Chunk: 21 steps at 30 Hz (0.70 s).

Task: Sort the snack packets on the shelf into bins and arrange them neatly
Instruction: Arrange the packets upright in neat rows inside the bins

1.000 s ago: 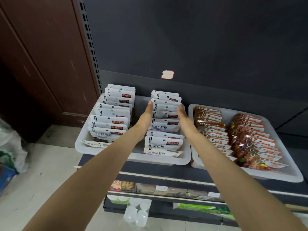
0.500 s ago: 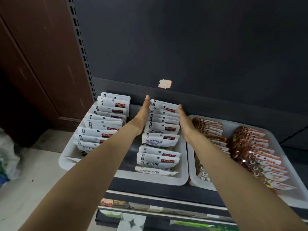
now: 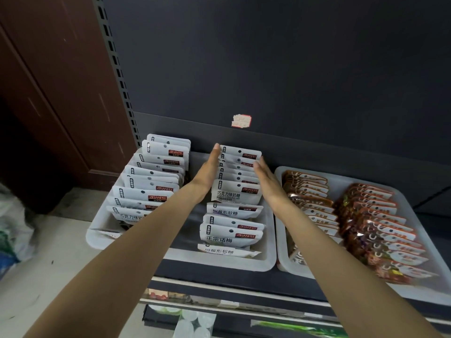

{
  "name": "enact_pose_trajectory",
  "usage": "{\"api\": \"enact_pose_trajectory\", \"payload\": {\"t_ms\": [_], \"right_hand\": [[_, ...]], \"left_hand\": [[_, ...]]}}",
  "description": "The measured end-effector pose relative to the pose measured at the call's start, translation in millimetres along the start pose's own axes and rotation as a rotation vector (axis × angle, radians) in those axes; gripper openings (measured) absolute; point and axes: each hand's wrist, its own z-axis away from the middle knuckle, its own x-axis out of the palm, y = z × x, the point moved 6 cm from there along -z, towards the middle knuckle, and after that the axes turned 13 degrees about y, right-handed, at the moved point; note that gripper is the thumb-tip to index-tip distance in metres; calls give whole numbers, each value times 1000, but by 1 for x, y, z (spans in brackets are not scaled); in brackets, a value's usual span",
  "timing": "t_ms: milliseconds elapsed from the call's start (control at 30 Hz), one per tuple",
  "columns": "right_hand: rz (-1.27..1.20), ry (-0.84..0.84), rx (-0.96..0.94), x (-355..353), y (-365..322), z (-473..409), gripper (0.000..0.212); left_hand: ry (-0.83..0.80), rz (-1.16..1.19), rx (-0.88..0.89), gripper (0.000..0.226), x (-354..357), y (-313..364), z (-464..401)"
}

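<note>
- my left hand (image 3: 207,174), fingers straight, presses the left edge of the white packets (image 3: 238,178)
- my right hand (image 3: 267,181), flat, presses their right edge

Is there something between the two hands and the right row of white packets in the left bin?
Nothing visible. The left hand and the right hand lie flat, one at each side of the right row of white packets in the left bin.

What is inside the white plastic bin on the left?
The white plastic bin holds two rows of white snack packets: the left row and the right row, flanked by the left hand and right hand. The forearms hide parts.
</note>
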Motion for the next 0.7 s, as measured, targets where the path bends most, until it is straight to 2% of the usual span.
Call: {"api": "enact_pose_trajectory", "payload": {"t_ms": [167,300,467,633,700], "right_hand": [[32,-29,-21,4,4,-1,56],[43,-53,-46,6,1,-8,58],[27,18,-66,5,0,-16,62],[42,47,-100,2,-2,-16,61],[98,88,-155,-3,-10,-12,60]], "left_hand": [[91,16,-41,58,-9,-6,1],[183,21,-58,88,-10,-29,-24],[130,-90,10,59,-1,4,-5],[184,-130,63,53,-3,4,-10],[208,-219,126,49,-6,10,-5]]}}
